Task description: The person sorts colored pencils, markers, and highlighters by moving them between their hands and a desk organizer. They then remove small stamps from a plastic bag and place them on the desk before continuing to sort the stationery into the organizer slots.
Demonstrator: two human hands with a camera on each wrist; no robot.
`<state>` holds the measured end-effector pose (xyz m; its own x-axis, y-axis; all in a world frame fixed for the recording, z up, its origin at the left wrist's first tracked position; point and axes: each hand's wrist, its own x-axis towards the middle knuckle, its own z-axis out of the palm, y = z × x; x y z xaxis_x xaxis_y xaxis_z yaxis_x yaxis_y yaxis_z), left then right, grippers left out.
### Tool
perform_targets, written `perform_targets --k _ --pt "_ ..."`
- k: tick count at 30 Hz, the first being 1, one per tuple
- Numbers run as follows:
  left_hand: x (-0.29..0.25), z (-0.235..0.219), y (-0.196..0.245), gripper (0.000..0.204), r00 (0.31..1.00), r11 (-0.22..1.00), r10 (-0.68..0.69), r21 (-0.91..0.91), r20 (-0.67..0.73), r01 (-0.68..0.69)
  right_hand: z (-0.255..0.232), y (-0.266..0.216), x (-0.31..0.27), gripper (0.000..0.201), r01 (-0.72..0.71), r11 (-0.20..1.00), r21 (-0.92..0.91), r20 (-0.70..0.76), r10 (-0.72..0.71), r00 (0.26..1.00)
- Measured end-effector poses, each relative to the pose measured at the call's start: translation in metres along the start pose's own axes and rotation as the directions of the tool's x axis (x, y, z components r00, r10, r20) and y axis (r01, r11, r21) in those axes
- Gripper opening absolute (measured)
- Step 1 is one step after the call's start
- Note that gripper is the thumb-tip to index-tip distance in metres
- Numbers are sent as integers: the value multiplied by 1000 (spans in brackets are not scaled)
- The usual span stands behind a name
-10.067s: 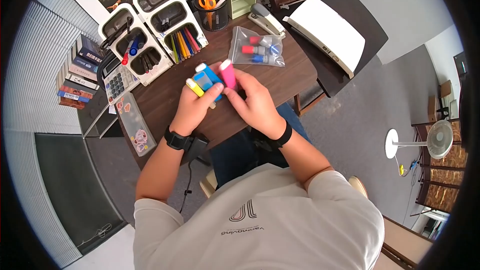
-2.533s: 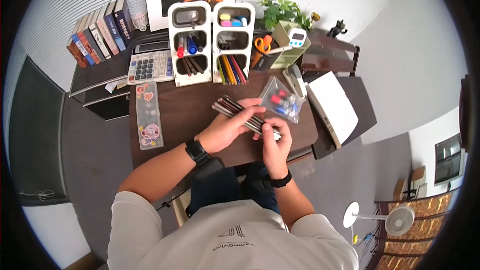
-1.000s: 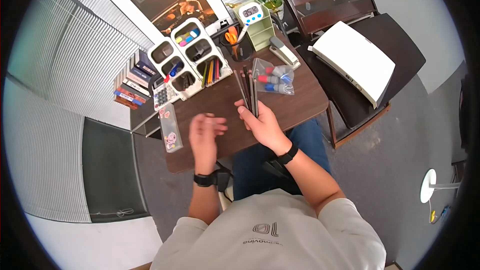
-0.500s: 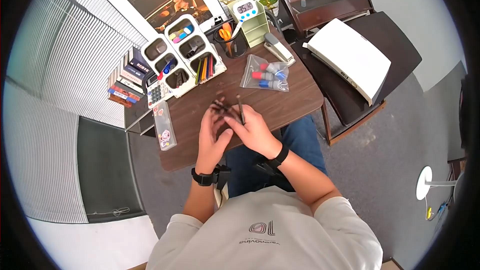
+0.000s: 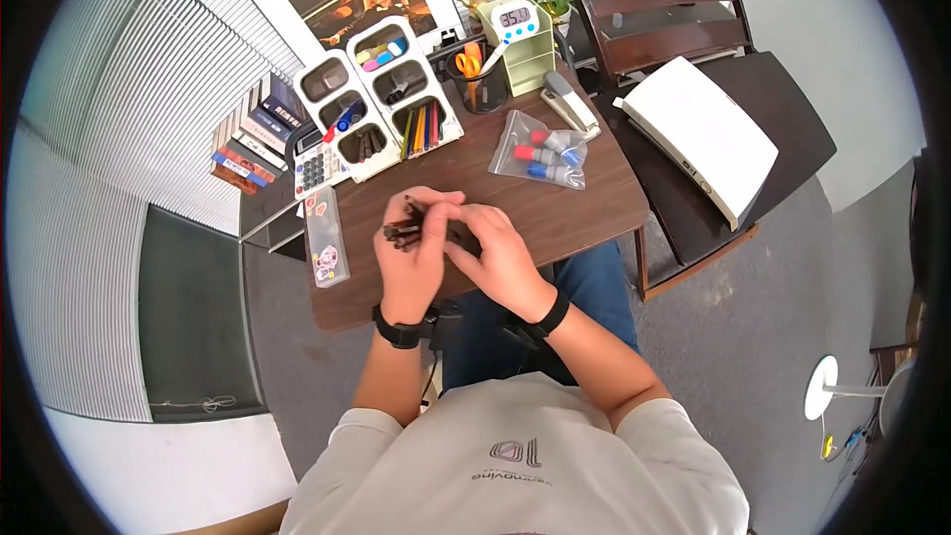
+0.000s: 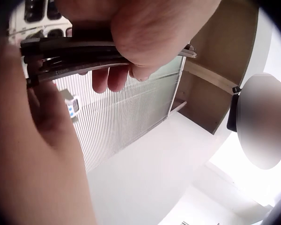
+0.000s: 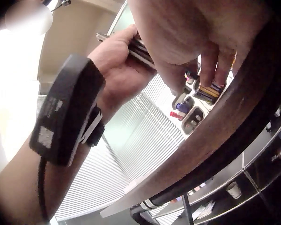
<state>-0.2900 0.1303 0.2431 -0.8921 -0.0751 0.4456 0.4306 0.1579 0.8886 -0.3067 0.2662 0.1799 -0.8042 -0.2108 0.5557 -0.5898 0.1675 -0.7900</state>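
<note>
A bundle of dark pencils (image 5: 402,231) lies crosswise between the two hands. My left hand (image 5: 409,258) grips it, thumb across the pencils, and their ends stick out past its left side. My right hand (image 5: 505,263) meets the left one, its fingers bent round the other end and partly hiding it. In the left wrist view the pencils (image 6: 84,66) run from the right hand (image 6: 47,122) into the left hand (image 6: 164,33). The right wrist view shows the pencils (image 7: 141,52) between the left hand (image 7: 117,65) and right hand (image 7: 182,33).
At the desk's back stand the white organizer (image 5: 388,104) with pens and coloured pencils, a mesh cup (image 5: 482,94) and a green holder with a timer (image 5: 515,18). A stapler (image 5: 570,104) and bag of markers (image 5: 510,160) lie right; a sticker-covered case (image 5: 325,238) lies left.
The pencils, held upright in my right hand a second ago, now lie sideways across both hands. My left hand has come in from apart and grips them; the view has shifted slightly.
</note>
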Motion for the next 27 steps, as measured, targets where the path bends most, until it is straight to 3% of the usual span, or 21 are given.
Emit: perform_targets --k 2,4,6,8,14,16,17,18,19,20,22,24,26,27 --pt "4 -13 -8 11 998 1000 21 14 -52 -20 2 -2 1 41 -11 1000 -12 -10 11 1000" --pt "4 -25 -15 12 996 987 -9 160 -87 23 1 -3 1 38 -49 999 8 -41 50 998" --pt "-2 -36 -34 14 993 988 -46 143 -112 62 0 1 0 35 -46 999 10 -10 46 999" --pt "-10 -43 -53 14 989 994 -108 7 -100 109 1 3 0 32 -39 999 13 22 39 999" --pt "-13 -45 -62 20 980 964 -175 188 -90 189 5 2 0 23 -7 998 -68 53 11 999" --pt "-15 -51 -75 22 956 965 -260 0 -135 262 8 1 -2 21 57 990 -128 87 -46 995" --pt "-18 -57 -80 26 923 925 -369 -141 -107 353 10 2 -2 22 95 981 -167 98 -79 992" --pt "-20 -57 -78 26 925 925 -364 -159 -106 345 11 -1 -2 22 103 978 -184 105 -85 991" --pt "-23 -57 -77 29 886 790 -461 -479 -53 382 12 -5 -1 24 133 965 -226 144 -102 984" --pt "-27 -57 -76 32 847 556 -531 -740 34 378 13 -10 0 25 165 950 -266 186 -117 976" --pt "-36 -62 -83 38 839 481 -540 -791 71 377 20 -19 -1 26 203 930 -305 191 -149 970" --pt "-41 -64 -82 40 843 422 -521 -819 130 388 29 -19 -5 25 74 972 -223 215 -25 976" --pt "-42 -66 -85 40 847 380 -516 -853 126 359 34 -21 -1 22 108 966 -236 245 -48 968" --pt "-42 -66 -86 39 849 348 -510 -868 141 353 37 -20 0 20 12 985 -172 226 27 974"
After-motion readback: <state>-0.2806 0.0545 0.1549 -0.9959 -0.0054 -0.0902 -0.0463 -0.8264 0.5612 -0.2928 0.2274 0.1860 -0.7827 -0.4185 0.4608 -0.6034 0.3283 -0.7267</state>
